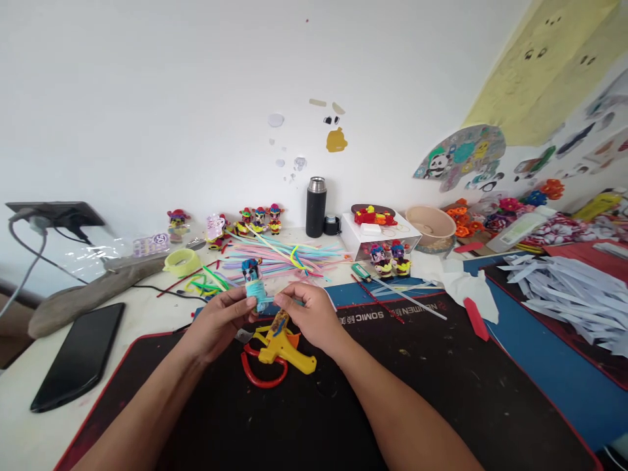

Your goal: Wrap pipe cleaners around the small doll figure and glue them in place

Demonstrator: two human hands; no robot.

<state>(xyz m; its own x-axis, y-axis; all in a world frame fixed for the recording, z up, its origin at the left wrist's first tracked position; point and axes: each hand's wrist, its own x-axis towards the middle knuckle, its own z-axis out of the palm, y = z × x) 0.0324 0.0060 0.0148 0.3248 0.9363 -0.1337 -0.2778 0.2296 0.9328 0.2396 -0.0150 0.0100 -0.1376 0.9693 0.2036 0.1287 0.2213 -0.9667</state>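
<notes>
My left hand (226, 319) is closed around a small pipe-cleaner doll (254, 288) with a blue and red head and a light-blue wrapped body. The doll stands upright between thumb and fingers. At its right side, my right hand (309, 314) is closed in a pinch on the loose end of a light-blue pipe cleaner (269, 299) that runs to the doll's body. Below both hands, a yellow glue gun (284, 350) with a stained nozzle lies on the black mat (314, 418). Red-handled scissors (265, 384) lie partly under it.
Behind the hands lie many pastel pipe cleaners (284, 255). Finished dolls (260, 219) stand along the wall near a black thermos (316, 206). A phone (81, 356) lies at left, beside a roll of yellow tape (181, 261). White paper strips (574, 297) are heaped at right.
</notes>
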